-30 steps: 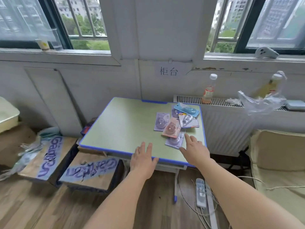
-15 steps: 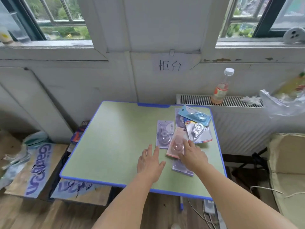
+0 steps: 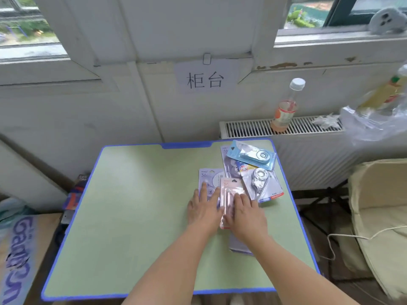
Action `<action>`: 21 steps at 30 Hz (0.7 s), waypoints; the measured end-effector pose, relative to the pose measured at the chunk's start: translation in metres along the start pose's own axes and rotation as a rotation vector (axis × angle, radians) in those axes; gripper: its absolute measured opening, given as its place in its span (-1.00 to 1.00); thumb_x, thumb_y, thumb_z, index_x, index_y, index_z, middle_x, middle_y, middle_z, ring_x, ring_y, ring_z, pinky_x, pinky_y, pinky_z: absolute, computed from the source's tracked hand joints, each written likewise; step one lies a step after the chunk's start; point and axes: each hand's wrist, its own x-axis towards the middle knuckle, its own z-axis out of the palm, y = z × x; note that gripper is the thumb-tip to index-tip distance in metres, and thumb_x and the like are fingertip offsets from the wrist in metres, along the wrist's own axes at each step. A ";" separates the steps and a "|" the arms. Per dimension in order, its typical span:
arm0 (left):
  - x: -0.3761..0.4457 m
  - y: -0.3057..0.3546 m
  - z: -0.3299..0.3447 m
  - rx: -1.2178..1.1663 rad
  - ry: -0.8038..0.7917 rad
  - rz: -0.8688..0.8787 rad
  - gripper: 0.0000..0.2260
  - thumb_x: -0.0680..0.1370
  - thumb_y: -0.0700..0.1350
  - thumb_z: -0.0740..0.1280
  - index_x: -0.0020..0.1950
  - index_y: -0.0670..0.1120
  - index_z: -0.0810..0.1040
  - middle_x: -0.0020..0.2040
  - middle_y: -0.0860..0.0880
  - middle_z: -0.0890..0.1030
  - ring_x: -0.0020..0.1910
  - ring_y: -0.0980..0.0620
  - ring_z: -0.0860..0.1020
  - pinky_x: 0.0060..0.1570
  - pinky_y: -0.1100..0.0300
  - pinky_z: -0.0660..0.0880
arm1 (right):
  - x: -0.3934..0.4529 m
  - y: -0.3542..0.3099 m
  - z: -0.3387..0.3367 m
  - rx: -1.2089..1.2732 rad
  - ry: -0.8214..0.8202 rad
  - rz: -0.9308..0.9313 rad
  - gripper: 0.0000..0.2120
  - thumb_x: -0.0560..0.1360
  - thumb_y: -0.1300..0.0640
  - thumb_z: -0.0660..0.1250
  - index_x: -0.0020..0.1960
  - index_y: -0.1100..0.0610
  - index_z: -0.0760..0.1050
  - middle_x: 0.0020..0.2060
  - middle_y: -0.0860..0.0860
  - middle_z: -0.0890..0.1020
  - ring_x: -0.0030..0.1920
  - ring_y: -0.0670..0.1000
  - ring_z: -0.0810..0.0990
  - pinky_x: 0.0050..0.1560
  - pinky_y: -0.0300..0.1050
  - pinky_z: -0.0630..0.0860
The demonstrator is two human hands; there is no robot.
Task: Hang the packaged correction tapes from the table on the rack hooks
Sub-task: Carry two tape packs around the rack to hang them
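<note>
Both hands on the green worktop (image 3: 136,212), right of centre. Left hand (image 3: 203,209) flat, fingers spread on a lilac pack (image 3: 209,177). Right hand (image 3: 246,214) pinches the pink pack (image 3: 231,188) between them (grip partly hidden). More packs (image 3: 253,157) lie far right.

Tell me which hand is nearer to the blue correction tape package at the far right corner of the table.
Right. The right hand lies below the blue package, on the pink package; the left hand lies farther left.
</note>
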 end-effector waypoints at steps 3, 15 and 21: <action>0.008 -0.009 0.000 0.010 -0.038 0.035 -0.50 0.66 0.12 0.08 0.59 0.16 0.04 0.60 0.00 -0.20 0.57 -0.12 -0.09 0.48 -0.01 0.03 | 0.001 -0.003 0.005 0.011 0.007 0.036 -0.43 0.42 -0.13 0.12 0.21 0.26 0.53 0.06 0.14 0.60 -0.06 0.23 0.58 -0.10 0.07 0.53; -0.013 -0.085 -0.007 0.021 0.015 0.129 -0.58 0.65 0.06 0.12 0.52 0.18 0.20 0.60 -0.01 -0.07 0.56 -0.07 -0.01 0.46 0.04 0.08 | -0.006 -0.034 0.009 -0.040 0.033 0.123 -0.60 0.63 0.06 0.11 0.44 -0.01 0.16 0.45 0.04 0.17 0.26 0.15 0.37 -0.04 -0.03 0.41; -0.009 -0.088 -0.012 -0.032 0.019 0.087 -0.37 0.60 0.06 0.24 0.59 0.04 0.00 0.59 -0.04 -0.03 0.55 -0.11 0.00 0.49 0.07 0.05 | -0.006 -0.035 0.008 -0.022 0.036 0.105 -0.57 0.63 0.02 0.11 0.46 0.02 0.13 0.47 0.05 0.15 0.29 0.15 0.35 -0.03 -0.03 0.40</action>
